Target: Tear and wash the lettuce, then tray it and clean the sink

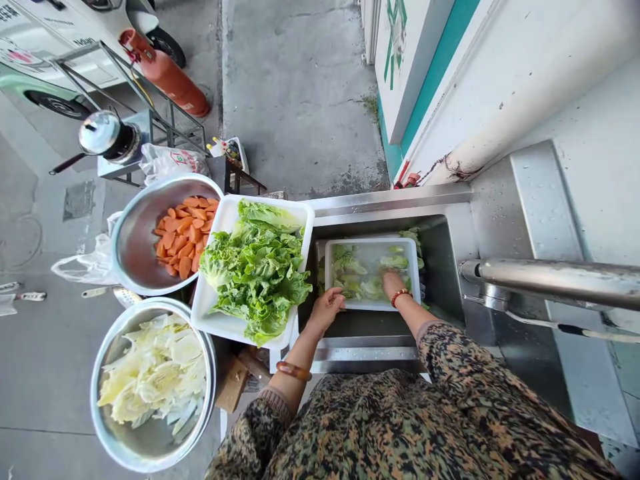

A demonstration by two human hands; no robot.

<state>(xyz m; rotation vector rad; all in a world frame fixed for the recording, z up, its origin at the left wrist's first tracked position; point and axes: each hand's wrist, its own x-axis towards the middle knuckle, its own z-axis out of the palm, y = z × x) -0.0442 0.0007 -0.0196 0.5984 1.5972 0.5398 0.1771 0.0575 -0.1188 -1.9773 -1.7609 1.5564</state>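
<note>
The person stands at a steel sink (450, 267), and down inside it sits a white tub (373, 305) full of water and green leaves (357, 277). The left hand (327, 308) rests on the near left corner of the tub, fingers curled over the rim and pressed on it. The right hand (393, 280) is down in the water among the leaves — its fingers are under the greens, so I cannot tell if they are spread or closed. A red bead band (401, 295) sits on that wrist. I think the tub would be heavy with all that water and would slosh if tipped; the rim looks wet and slippery, so two hands on opposite edges would hold it best. The leaves look soft, floppy and easy to tear — better scooped from below in a loose bunch than pinched. Just left of the sink a white tray (220, 320) holds a big pile of lettuce (257, 267). Beside it are a steel bowl of carrot slices (185, 233) and another bowl of pale cabbage (155, 373).
</note>
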